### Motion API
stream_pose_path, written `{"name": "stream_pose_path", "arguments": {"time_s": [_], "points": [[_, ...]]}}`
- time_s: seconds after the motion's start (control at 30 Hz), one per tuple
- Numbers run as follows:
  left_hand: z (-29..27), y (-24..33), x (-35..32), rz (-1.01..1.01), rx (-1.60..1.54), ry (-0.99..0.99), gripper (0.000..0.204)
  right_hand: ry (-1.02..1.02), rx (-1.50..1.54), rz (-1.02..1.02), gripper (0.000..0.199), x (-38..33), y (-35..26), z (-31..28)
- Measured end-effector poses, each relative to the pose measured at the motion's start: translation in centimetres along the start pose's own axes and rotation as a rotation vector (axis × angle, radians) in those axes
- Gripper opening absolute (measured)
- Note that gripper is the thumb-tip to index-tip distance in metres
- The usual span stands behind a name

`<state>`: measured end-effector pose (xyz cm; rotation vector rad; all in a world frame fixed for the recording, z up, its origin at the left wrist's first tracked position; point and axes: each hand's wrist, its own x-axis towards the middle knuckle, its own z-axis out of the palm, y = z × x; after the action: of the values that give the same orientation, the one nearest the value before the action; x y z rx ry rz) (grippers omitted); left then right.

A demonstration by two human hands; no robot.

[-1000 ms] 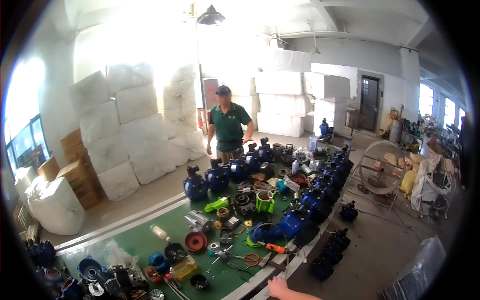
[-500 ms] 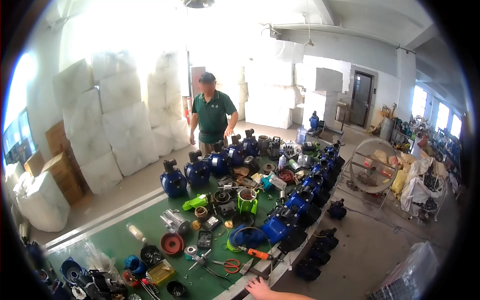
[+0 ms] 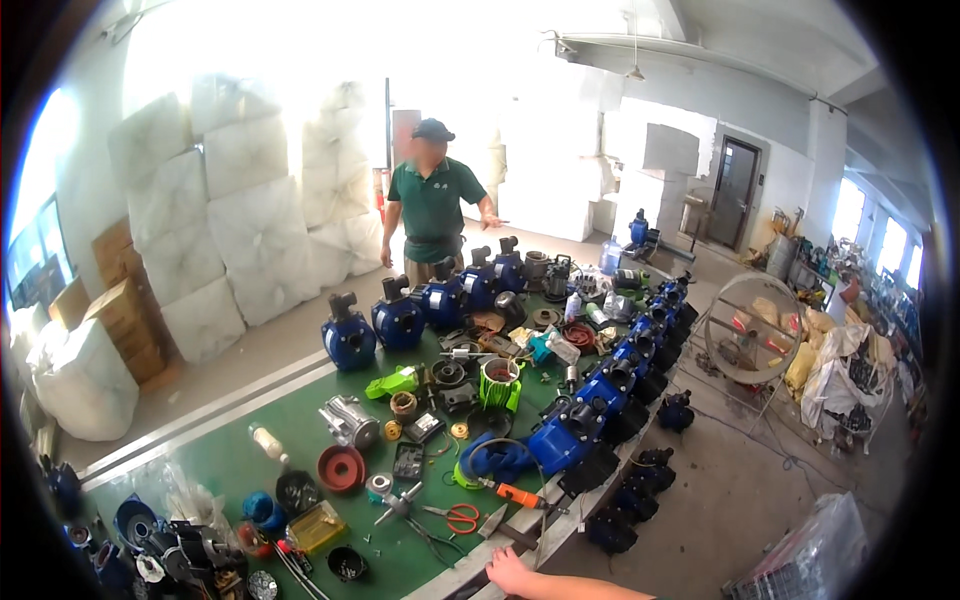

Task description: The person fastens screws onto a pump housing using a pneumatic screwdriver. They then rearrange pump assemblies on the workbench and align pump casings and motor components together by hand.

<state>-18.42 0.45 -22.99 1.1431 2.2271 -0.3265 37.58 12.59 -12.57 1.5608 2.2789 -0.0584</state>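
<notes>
My right hand (image 3: 508, 570) rests on the near edge of the green-topped workbench (image 3: 400, 575), its fingers stretched loosely over the edge and nothing visible in them. Just beyond the fingers lies a hammer (image 3: 492, 523). Scissors with red handles (image 3: 462, 518) and dark-handled pliers (image 3: 436, 546) are to its left. An orange hand tool (image 3: 518, 496) with a hose lies a little farther off. A row of blue pump housings (image 3: 560, 440) runs along the bench's right side. My left hand is out of the picture.
Across the bench stands a person in a green shirt (image 3: 437, 195). Reddish round parts (image 3: 341, 468), a green motor housing (image 3: 500, 385) and small parts crowd the bench. Black parts (image 3: 612, 530) sit on the floor at right, near a large round fan frame (image 3: 752, 330).
The view has shifted slightly. The person opposite has turned toward the right and holds one hand out over the pumps. My right hand stays at the bench edge.
</notes>
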Motion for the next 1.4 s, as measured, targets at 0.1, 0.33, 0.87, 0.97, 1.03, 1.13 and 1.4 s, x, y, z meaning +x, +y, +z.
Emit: {"name": "stream_pose_path", "arguments": {"time_s": [0.1,0.33,0.87,0.97,1.03,1.13,1.4], "points": [[-0.8,1.2,-0.8,0.034,0.007,0.046,0.119,0.022,-0.029,0.010,0.062,1.1,-0.3,2.1],[-1.5,1.0,-1.1,-0.016,-0.082,0.007,0.122,-0.009,-0.106,0.015,0.047,2.5,-1.0,3.4],[-3.0,2.3,-3.6,-0.033,-0.104,-0.027,0.107,0.831,0.655,0.909,0.017,-4.0,29.4,-15.3],[-1.8,0.5,-1.1,-0.060,-0.215,-0.036,0.104,0.568,0.586,1.150,0.043,-4.5,36.1,-16.0],[-1.4,0.9,-0.5,-0.062,-0.262,-0.059,0.104,0.385,0.674,1.102,0.036,-4.0,39.4,-14.8],[-5.0,4.3,-4.0,-0.011,-0.004,-0.076,0.108,0.379,0.506,0.925,0.027,-3.6,43.2,-11.8],[-1.8,1.7,-1.5,-0.045,-0.200,-0.064,0.103,0.093,0.671,0.947,0.032,-3.5,41.8,-14.5]]}}
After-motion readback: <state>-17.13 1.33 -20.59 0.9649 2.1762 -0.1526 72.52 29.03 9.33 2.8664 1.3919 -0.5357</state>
